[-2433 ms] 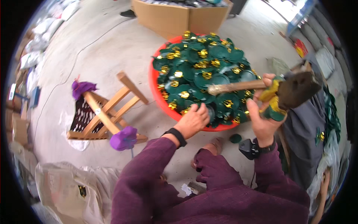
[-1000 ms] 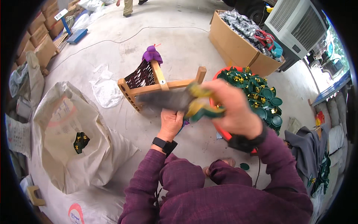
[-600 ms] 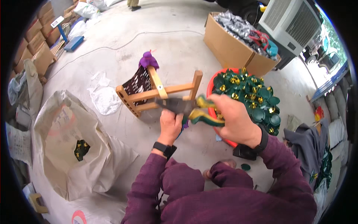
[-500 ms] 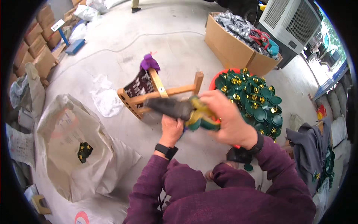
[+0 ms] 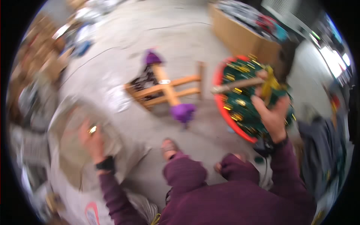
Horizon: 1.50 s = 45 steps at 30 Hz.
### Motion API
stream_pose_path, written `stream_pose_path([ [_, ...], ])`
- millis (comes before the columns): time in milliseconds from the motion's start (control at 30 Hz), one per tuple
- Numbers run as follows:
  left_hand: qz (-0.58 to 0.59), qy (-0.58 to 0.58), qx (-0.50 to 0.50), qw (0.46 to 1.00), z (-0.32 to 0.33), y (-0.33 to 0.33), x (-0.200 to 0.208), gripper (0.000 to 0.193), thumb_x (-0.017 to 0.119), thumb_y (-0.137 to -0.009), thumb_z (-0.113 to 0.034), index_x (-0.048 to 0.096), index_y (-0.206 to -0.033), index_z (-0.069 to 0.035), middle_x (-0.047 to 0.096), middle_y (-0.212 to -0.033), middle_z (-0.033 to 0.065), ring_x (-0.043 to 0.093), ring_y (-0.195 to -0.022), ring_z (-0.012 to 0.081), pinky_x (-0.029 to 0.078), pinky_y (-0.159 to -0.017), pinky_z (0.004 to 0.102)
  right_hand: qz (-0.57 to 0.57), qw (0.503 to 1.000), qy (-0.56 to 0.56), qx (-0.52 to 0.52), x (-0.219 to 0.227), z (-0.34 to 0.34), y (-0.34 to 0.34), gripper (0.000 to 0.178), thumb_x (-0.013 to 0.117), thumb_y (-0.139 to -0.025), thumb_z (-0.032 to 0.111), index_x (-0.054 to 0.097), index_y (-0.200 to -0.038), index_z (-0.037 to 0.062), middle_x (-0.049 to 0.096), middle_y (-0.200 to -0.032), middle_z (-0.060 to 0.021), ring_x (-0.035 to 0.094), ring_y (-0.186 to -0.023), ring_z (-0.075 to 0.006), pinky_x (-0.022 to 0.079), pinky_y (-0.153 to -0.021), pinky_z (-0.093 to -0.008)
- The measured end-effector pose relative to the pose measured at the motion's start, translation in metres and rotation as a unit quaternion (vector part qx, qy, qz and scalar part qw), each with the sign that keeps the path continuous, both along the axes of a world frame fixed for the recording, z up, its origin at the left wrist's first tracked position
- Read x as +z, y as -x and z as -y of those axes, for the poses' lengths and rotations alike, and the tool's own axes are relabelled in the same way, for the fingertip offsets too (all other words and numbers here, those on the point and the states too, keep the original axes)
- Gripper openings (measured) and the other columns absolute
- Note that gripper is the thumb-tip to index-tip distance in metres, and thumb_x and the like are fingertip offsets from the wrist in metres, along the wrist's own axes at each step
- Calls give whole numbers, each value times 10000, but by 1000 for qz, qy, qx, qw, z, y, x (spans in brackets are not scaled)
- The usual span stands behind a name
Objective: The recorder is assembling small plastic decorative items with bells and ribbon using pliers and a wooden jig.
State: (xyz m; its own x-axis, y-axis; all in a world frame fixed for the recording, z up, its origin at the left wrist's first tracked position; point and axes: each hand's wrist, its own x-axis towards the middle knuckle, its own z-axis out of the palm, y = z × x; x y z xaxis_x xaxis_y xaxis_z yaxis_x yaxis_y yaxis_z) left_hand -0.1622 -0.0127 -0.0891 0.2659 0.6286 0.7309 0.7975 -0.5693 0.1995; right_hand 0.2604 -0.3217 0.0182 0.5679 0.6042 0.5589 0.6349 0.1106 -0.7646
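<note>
My left hand (image 5: 93, 140) is over the mouth of a large pale woven sack (image 5: 62, 144), fingers curled about a small shiny gold piece (image 5: 92, 129). At the right, my right hand (image 5: 273, 116) is raised over a red-rimmed tub (image 5: 225, 110) of dark green pieces with gold bits (image 5: 242, 103). It seems closed round a yellow-and-dark hand tool (image 5: 272, 84), though motion smears its fingers and the tool's kind. A tan bar (image 5: 238, 86) reaches left from the tool. Between the hands, on the floor, stands a wooden frame (image 5: 180, 80) with purple cloth (image 5: 182, 112) bound on its ends.
Behind the tub stands a big cardboard box (image 5: 240, 33) with silvery packets. A white plastic bag (image 5: 117, 97) lies left of the frame. Stacked cartons (image 5: 39, 48) line the far left. Grey cloth (image 5: 318, 150) hangs at the right. A cable crosses the floor.
My left hand has left the wooden frame and swung left to the sack. My right hand has carried the tool right, from the frame to above the tub. The view is now blurred.
</note>
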Motion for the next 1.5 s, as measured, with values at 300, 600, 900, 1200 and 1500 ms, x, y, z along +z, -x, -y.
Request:
stream_pose_path([
  [300, 9, 255, -502, 826, 135, -301, 11, 389, 667, -740, 14, 624, -1123, -39, 639, -1065, 148, 606, -991, 309, 487, -856, 398, 37, 977, -65, -201, -10, 107, -49, 505, 627, -743, -70, 516, -1227, 19, 542, -811, 12, 516, -725, -46, 439, -653, -201],
  [600, -262, 203, -501, 800, 180, -428, -110, 225, 716, -692, -131, 554, -832, -62, 638, -826, 131, 642, -790, 306, 534, -673, 405, 31, 972, -44, -228, -47, 131, -58, 569, 611, -742, -120, 463, -1275, 14, 525, -1056, -38, 522, -794, -72, 450, -699, -223],
  [900, -117, 236, -465, 845, 167, -423, -106, 263, 691, -718, -112, 548, -927, -40, 632, -756, 158, 632, -702, 358, 512, -626, 429, -22, 979, -72, -191, -57, 107, -56, 565, 579, -741, -163, 473, -1267, 15, 516, -1267, -90, 514, -825, -76, 462, -693, -219],
  [1200, -55, 113, -369, 921, 107, -269, 9, 216, 662, -626, -21, 606, -834, -37, 553, -744, 93, 537, -775, 305, 432, -684, 397, -6, 1000, -18, -17, -18, 64, -24, 532, 654, -714, -66, 501, -1222, -18, 551, -1183, -98, 549, -929, -142, 446, -850, -269],
  [1500, 166, 366, -399, 824, 108, -240, -43, 333, 713, -664, -25, 681, -995, -44, 657, -1034, 116, 599, -952, 315, 472, -830, 393, 146, 971, -6, 187, -6, -63, 33, 522, 694, -677, -35, 545, -1170, 50, 523, -1084, -147, 577, -905, -275, 491, -726, -327],
])
